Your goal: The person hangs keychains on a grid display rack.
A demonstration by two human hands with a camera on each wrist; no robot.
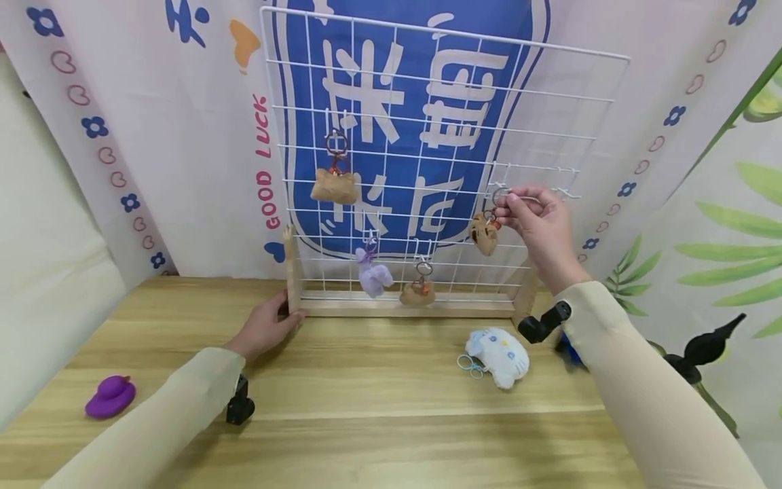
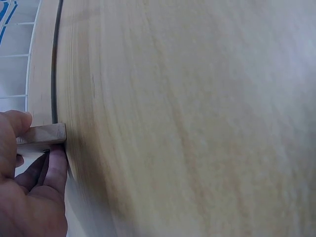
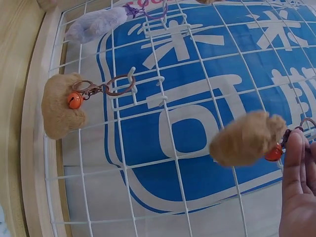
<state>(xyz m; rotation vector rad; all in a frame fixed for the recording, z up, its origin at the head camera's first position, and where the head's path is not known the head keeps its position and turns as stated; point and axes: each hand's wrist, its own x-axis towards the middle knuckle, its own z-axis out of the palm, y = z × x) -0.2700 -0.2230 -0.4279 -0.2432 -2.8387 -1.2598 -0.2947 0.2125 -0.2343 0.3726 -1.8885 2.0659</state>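
My right hand (image 1: 544, 227) pinches the metal ring of a brown plush keychain (image 1: 484, 236) at the right side of a white wire grid (image 1: 391, 25). In the right wrist view, its orange bell (image 3: 274, 152) hangs close by the fingertips. My left hand (image 1: 264, 327) grips the left end of the grid's wooden stand (image 1: 409, 310); the left wrist view shows thumb and fingers on either side of a wooden end piece (image 2: 42, 134). On hooks hang another brown plush keychain (image 1: 334, 186) at upper left, a purple plush (image 1: 374, 272) and a low brown plush (image 1: 418, 293).
A white plush cat-face keychain (image 1: 499, 356) with a blue clasp lies on the wooden table (image 1: 391, 435) before the stand. A small purple hat (image 1: 111, 396) lies at far left. Behind the grid hangs a printed curtain (image 1: 208, 136). A dark bird-shaped thing (image 1: 702, 348) stands at right.
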